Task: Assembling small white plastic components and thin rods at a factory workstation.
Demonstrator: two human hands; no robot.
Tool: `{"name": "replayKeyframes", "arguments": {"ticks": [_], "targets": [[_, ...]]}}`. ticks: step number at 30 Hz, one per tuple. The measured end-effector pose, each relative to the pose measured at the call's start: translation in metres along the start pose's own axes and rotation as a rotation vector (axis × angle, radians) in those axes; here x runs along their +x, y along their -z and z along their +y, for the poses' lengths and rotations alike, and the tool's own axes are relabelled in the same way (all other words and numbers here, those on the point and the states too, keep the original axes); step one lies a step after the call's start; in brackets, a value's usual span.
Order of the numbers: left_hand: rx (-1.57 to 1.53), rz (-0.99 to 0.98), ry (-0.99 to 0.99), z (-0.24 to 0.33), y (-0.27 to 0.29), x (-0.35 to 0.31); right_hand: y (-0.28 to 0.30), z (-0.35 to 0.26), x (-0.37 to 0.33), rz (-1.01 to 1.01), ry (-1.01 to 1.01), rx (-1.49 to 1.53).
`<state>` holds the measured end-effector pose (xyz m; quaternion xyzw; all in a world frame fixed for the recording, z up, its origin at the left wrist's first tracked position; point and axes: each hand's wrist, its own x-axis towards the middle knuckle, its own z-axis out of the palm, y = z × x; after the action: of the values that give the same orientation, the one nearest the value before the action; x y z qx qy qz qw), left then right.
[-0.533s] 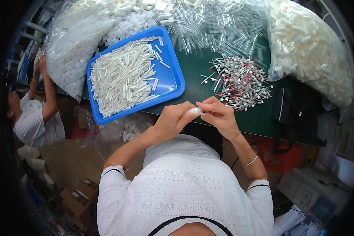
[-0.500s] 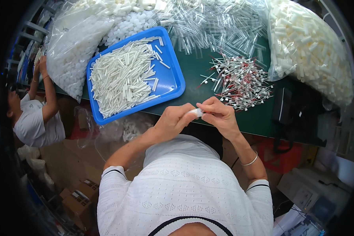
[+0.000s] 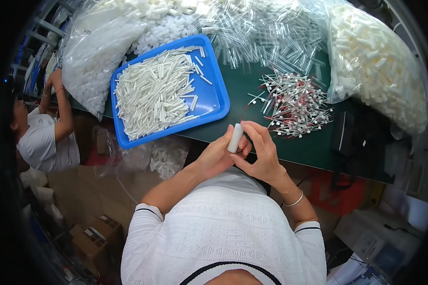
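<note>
Near the centre of the frame, a white cylinder (image 3: 234,138), slightly tilted, is held by the left hand (image 3: 218,154) between thumb and fingers; the right hand (image 3: 265,157) has its thumb and forefinger spread toward the cylinder's two ends, and whether they grip it cannot be told. Left of upper centre, a blue tray (image 3: 213,100) bears short white rods (image 3: 152,95). Clear tubes (image 3: 266,38) lie at top centre, above a pile of thin white-ended sticks (image 3: 297,104).

Tray (image 3: 213,95) left of apparent wire pile (image 3: 297,104), tubes (image 3: 271,38) behind.
</note>
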<state>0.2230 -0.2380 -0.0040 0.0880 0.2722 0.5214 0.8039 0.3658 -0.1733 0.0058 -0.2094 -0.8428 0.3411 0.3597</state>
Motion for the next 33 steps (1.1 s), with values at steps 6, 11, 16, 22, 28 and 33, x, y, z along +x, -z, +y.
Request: {"name": "replayKeyframes", "arguments": {"ticks": [6, 11, 16, 22, 28, 33], "targets": [[-0.040, 0.013, -0.028, -0.008, -0.009, -0.002, 0.001, 0.003, -0.001, 0.022, 0.129, -0.118], [-0.060, -0.014, -0.018, -0.015, -0.009, -0.005, -0.002, 0.007, -0.007, 0.009, 0.105, -0.111], [0.202, 0.247, -0.263, -0.006, 0.029, -0.047, 0.019, -0.005, 0.025, -0.405, 0.055, 0.006], [1.230, 0.901, 0.241, 0.018, 0.158, -0.174, 0.038, 0.051, 0.072, -0.222, 0.149, -0.505], [1.612, 0.702, 0.078, 0.012, 0.142, -0.157, 0.021, 0.078, 0.083, -0.344, 0.162, -0.619], [1.199, -0.023, -0.006, 0.126, 0.031, -0.116, 0.026, 0.090, 0.096, -0.174, 0.152, -0.463]]}}
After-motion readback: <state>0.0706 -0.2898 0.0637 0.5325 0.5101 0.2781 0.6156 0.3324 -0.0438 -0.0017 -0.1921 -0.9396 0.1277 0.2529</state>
